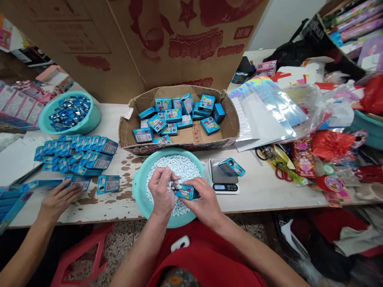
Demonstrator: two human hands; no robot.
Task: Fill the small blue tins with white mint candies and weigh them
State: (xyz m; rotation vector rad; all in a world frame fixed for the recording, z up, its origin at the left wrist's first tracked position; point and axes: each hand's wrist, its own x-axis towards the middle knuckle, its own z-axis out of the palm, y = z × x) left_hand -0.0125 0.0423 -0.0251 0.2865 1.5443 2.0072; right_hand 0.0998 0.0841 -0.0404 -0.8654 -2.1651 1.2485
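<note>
Over a turquoise basin (139, 190) full of small pale candies (179, 165), my right hand (206, 201) grips a blue candy box (186, 192) labelled "Caramelo Macizo". The box lies tilted with its open end facing left. My left hand (163, 189) is closed on some of the pale candies at that end, fingertips bunched together. Right of the basin, a small digital scale (225, 187) carries another blue candy box (231, 167), which leans over its plate. Its display is lit.
Behind the basin stands a cardboard tray (179, 148) with several blue boxes. On the left, a co-worker's hand (58, 199) touches a blue box beside rows of others (101, 153). A bowl of foil-wrapped pieces (70, 113) stands further back. Scissors (266, 153) and plastic sheets (269, 111) lie right.
</note>
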